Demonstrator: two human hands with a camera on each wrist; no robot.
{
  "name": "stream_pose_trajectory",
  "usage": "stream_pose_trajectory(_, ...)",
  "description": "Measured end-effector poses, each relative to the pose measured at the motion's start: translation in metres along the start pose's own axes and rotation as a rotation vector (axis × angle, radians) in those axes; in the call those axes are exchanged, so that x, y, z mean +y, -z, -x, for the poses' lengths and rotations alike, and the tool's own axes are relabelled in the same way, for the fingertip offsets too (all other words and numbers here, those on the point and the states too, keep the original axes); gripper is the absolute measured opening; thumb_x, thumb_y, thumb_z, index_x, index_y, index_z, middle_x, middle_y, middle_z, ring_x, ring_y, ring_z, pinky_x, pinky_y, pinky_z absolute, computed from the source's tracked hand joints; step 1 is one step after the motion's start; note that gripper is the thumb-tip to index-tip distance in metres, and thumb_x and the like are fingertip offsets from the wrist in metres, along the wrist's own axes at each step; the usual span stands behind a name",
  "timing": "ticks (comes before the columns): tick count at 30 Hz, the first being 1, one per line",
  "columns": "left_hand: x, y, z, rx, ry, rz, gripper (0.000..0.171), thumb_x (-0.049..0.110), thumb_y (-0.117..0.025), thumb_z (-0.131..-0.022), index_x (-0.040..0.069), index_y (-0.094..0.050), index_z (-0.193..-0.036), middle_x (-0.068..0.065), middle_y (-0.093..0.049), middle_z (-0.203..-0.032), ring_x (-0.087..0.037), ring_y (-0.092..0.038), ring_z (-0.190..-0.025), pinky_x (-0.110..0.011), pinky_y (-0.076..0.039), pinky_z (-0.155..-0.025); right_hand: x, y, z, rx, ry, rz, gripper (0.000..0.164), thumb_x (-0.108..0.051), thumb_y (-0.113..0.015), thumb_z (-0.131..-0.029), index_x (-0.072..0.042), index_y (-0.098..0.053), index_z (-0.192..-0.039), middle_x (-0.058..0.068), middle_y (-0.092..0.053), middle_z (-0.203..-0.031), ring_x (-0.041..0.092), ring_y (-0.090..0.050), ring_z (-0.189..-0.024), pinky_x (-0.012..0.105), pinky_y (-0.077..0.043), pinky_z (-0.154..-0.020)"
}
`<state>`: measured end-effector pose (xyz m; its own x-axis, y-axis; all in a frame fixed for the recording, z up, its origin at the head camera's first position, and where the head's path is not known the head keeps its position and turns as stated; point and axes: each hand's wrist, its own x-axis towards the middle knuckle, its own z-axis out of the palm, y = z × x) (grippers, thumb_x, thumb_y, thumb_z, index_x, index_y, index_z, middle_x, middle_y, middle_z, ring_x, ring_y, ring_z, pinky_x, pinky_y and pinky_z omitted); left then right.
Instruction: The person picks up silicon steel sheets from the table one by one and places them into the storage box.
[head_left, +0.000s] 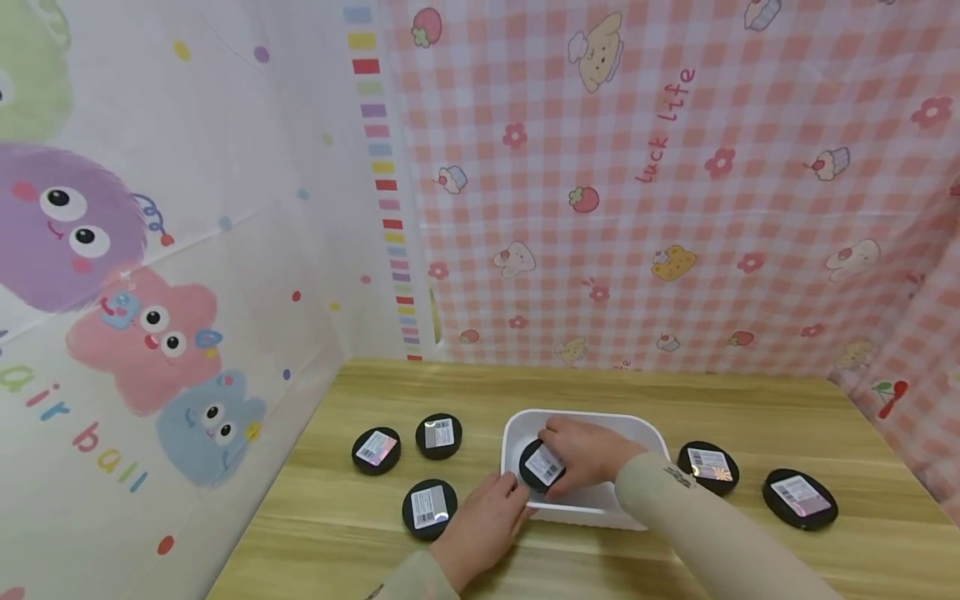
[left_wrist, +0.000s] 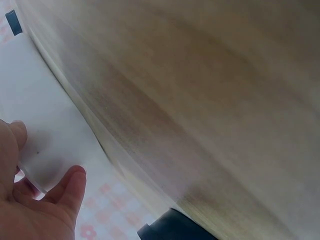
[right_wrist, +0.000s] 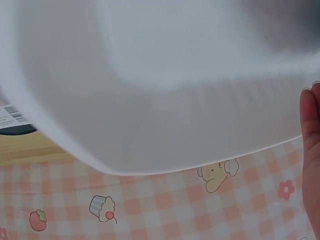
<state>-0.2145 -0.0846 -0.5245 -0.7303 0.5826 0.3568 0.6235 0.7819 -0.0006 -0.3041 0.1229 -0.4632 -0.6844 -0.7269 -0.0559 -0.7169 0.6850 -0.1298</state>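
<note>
Right hand (head_left: 585,454), fingers curled, is gripping a black disc (head_left: 529,477) (label (head_left: 543,465) upward) inside the white tray (head_left: 581,517); left hand (head_left: 486,523), fingers slightly parted, is holding the tray's near-left corner.

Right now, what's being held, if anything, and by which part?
The right hand holds a labeled black disc by its right side; the left hand grips the white bin at its near-left corner.

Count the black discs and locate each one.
6: three discs left of the white bin, one disc inside it in the right hand, two discs right of it. The hand may hide others.
</note>
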Motion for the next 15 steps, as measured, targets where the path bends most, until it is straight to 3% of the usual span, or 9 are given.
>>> stream_pose_trajectory(7,0.0,-0.001,-0.001,0.025,-0.007,-0.019,0.017,0.032,-0.061,-0.1,0.017,-0.059,-0.094,0.003,-0.054,-0.092,-0.014,-0.053,-0.083,-0.026,-0.048,-0.073,-0.001,-0.005,-0.002,0.023,0.015,0.004,0.066,-0.048,-0.09,-0.067,-0.008,-0.064,-0.112,-0.007,-0.054,-0.094,0.004,-0.049,-0.078,0.023,-0.051,-0.074)
stream_pose_trajectory(15,0.001,-0.001,0.0,0.03,-0.012,-0.026,0.016,0.033,-0.062,-0.1,0.017,-0.06,-0.097,0.003,-0.056,-0.095,-0.014,-0.055,-0.085,-0.026,-0.049,-0.075,-0.004,-0.013,-0.006,-0.011,0.021,-0.013,0.064,-0.051,-0.088,-0.07,-0.008,-0.065,-0.112,-0.007,-0.055,-0.093,0.004,-0.05,-0.077,0.023,-0.051,-0.074)
